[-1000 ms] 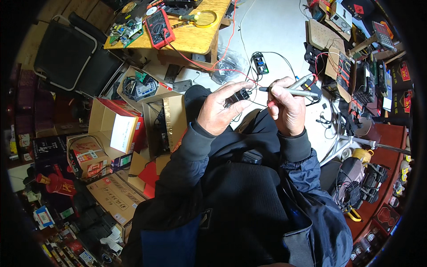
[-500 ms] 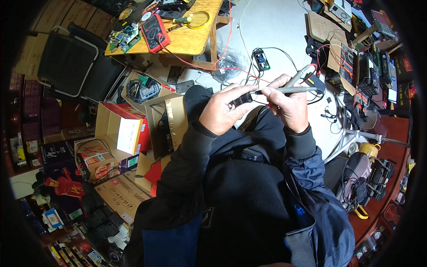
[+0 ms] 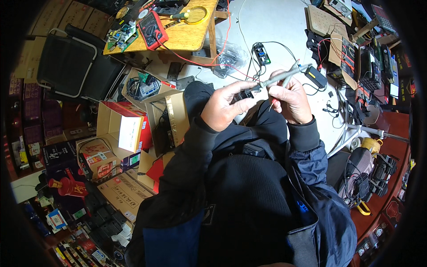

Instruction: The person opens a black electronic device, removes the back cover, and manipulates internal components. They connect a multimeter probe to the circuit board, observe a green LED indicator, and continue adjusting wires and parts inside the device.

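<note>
My left hand (image 3: 227, 104) is closed on a small black device (image 3: 244, 94), pinched between thumb and fingers; much of it is hidden. My right hand (image 3: 290, 100) is closed round a slim grey pen-shaped tool (image 3: 287, 75), which slants up to the right. Its lower left end reaches the fingertips of my left hand, and I cannot tell whether it touches the device. A second slim tool with a red end (image 3: 275, 105) is also in my right hand, the red part sticking out below the fingers. Both hands are close together above my lap.
A red multimeter (image 3: 152, 30) lies on a wooden table (image 3: 189, 38) beside a magnifying glass (image 3: 195, 15), its red lead running toward my hands. On the floor ahead are an open black device (image 3: 261, 54) and a black adapter (image 3: 315, 77). Cardboard boxes (image 3: 177, 118) stand at left.
The grey tool in my right hand has tilted from nearly level to slanting up right. The second tool has turned, its red end moving from above the hand to below. My left hand keeps its hold.
</note>
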`<state>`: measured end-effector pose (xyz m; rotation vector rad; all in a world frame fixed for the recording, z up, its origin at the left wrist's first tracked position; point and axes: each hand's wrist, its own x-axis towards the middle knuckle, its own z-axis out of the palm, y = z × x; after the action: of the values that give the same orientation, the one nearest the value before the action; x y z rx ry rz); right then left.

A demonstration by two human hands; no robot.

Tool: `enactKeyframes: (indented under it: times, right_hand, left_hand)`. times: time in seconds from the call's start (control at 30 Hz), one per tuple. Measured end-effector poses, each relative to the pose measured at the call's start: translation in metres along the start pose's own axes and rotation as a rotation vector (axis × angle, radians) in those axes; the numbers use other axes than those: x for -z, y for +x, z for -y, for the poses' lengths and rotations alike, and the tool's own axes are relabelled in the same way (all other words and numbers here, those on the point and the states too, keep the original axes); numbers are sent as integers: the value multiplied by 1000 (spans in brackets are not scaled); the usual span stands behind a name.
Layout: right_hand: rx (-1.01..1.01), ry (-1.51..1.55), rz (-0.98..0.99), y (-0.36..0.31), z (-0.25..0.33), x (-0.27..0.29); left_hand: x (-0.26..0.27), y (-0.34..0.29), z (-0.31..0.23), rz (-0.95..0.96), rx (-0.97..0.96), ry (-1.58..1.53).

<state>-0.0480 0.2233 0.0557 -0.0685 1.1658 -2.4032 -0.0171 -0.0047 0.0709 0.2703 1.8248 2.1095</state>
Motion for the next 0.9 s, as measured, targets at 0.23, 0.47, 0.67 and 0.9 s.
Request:
enactKeyframes:
  times: [0.23,0.47,0.67,0.9]
  right_hand:
    - [0,289,-41,-15,-23,11]
    - [157,102,-37,-18,-20,3]
    - [181,8,-110,-13,-27,-9]
    - [165,-75,-181,-14,-31,-6]
  left_hand:
    - [0,1,9,-207,-24,-179]
    - [-4,1,6,-95,-139,289]
    - [-13,0,-1,-119,-114,237]
    - [-11,1,0,-99,-123,257]
